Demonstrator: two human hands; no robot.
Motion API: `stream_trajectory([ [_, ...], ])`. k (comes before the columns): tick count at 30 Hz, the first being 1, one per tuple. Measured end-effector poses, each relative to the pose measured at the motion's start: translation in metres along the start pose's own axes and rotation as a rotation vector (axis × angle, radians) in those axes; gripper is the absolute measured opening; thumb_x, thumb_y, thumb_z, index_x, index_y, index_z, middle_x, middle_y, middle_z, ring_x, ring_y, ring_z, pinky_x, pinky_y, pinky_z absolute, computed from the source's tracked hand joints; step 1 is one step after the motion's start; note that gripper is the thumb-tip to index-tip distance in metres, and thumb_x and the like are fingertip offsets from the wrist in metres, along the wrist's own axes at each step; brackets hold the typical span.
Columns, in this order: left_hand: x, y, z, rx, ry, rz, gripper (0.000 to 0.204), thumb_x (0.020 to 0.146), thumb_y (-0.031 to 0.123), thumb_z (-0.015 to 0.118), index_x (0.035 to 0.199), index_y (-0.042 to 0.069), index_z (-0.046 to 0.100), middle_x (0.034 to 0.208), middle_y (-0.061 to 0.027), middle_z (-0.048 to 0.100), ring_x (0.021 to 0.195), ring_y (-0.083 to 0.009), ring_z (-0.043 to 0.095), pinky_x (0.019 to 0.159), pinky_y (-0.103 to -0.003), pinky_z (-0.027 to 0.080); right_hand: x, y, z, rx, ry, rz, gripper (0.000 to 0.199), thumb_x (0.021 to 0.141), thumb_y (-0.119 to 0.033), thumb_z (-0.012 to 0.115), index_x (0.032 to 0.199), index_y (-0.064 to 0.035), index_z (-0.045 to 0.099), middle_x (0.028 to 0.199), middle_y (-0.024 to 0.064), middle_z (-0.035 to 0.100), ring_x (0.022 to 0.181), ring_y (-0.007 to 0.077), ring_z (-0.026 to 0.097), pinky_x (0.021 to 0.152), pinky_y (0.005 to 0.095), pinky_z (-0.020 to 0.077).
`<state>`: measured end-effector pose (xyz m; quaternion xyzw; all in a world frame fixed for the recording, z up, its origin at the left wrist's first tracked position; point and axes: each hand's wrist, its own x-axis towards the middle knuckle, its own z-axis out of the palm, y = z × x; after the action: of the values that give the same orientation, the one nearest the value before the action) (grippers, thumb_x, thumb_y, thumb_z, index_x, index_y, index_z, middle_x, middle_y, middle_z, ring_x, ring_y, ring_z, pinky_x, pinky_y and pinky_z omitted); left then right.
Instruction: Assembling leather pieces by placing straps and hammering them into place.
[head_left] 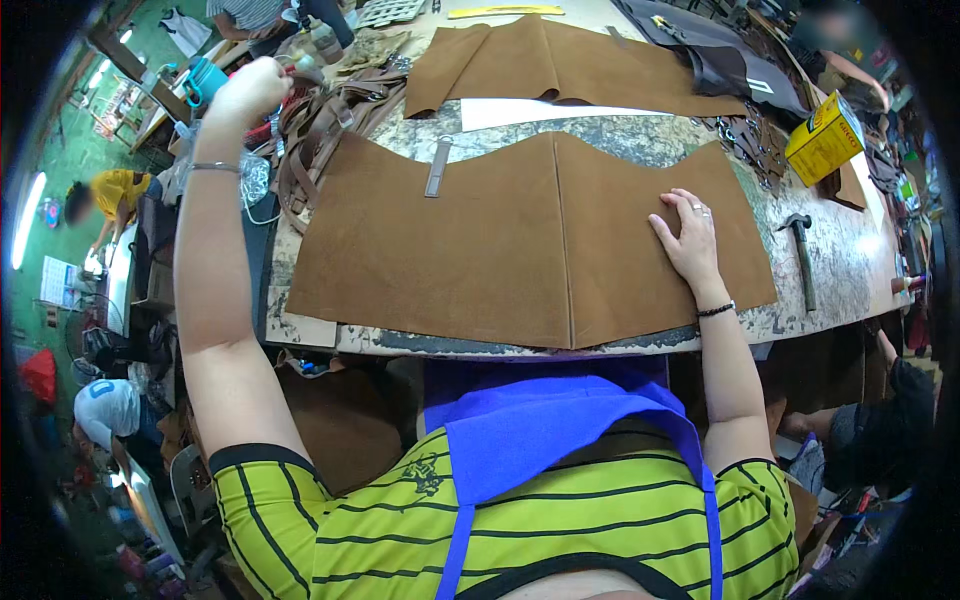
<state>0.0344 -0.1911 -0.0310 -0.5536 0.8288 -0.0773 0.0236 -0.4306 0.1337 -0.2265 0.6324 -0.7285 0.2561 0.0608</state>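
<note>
"Where are your hands?"

"My left hand (pixel 255 92) is up at about half past ten, fingers curled, near the straps (pixel 325 115) — I can't tell whether it grips anything."

"And the leather (pixel 450 270)?"

"Flat on the table (pixel 850 285), twelve o'clock from me. It's probably light, bendable yet firm, hardly fragile — best lifted by its edges at nine and three, since the middle could sag. My right hand (pixel 690 235) rests on it toward three, fingers loosely spread."
</note>
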Motion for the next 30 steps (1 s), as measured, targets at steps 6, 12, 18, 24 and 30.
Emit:
stream_trajectory([
  [6, -0.059, 0.020, -0.005, -1.132, 0.050, -0.065, 0.030, 0.092, 0.034, 0.050, 0.103, 0.011, 0.065, 0.065, 0.0095, 0.045, 0.054, 0.0003, 0.034, 0.049, -0.015, 0.024, 0.001, -0.005, 0.004, -0.020, 0.023, -0.013, 0.033, 0.081, -0.027, 0.066, 0.105, -0.0056, 0.059, 0.115, 0.0128, 0.056, 0.111, 0.0292, 0.051, 0.097, 0.0396, 0.0367],
  [12, -0.122, 0.118, 0.103, -1.760, -0.132, -0.103, 0.037, 0.096, 0.030, 0.043, 0.123, 0.006, 0.051, 0.104, -0.0091, 0.065, 0.088, -0.0178, 0.062, 0.078, -0.030, 0.046, 0.033, -0.119, 0.023, 1.103, -0.312, 0.093, 0.032, 0.090, -0.022, 0.060, 0.112, 0.0003, 0.057, 0.108, 0.0094, 0.060, 0.102, 0.0149, 0.056, 0.088, 0.0283, 0.0446],
  [18, -0.128, 0.190, 0.148, -2.068, -0.074, -0.089, 0.033, 0.098, 0.019, 0.039, 0.125, 0.002, 0.047, 0.119, -0.0119, 0.059, 0.111, -0.0173, 0.054, 0.095, -0.031, 0.040, 0.048, -0.219, 0.091, 1.473, -0.681, 0.012, 0.038, 0.095, -0.029, 0.052, 0.122, -0.0016, 0.052, 0.111, 0.0057, 0.058, 0.100, 0.0105, 0.053, 0.087, 0.0263, 0.0440],
  [24, -0.067, 0.149, 0.157, -1.726, -0.226, -0.326, 0.051, 0.095, 0.046, 0.038, 0.128, 0.008, 0.045, 0.132, -0.0085, 0.050, 0.120, -0.0215, 0.047, 0.096, -0.042, 0.037, 0.053, -0.225, 0.085, 1.559, -0.749, 0.312, 0.023, 0.096, -0.026, 0.048, 0.100, -0.0071, 0.061, 0.069, -0.0051, 0.052, 0.063, 0.0028, 0.045, 0.058, 0.0188, 0.0377],
  [30, -0.009, 0.041, 0.217, -1.214, 0.398, -0.127, 0.058, 0.092, 0.035, 0.050, 0.140, 0.007, 0.031, 0.145, -0.0124, 0.033, 0.131, -0.0283, 0.034, 0.105, -0.040, 0.029, 0.028, -0.219, 0.037, 1.658, -0.869, 0.364, 0.026, 0.098, -0.030, 0.045, 0.103, -0.0087, 0.060, 0.068, -0.0061, 0.050, 0.062, 0.0031, 0.045, 0.061, 0.0214, 0.0421],
])
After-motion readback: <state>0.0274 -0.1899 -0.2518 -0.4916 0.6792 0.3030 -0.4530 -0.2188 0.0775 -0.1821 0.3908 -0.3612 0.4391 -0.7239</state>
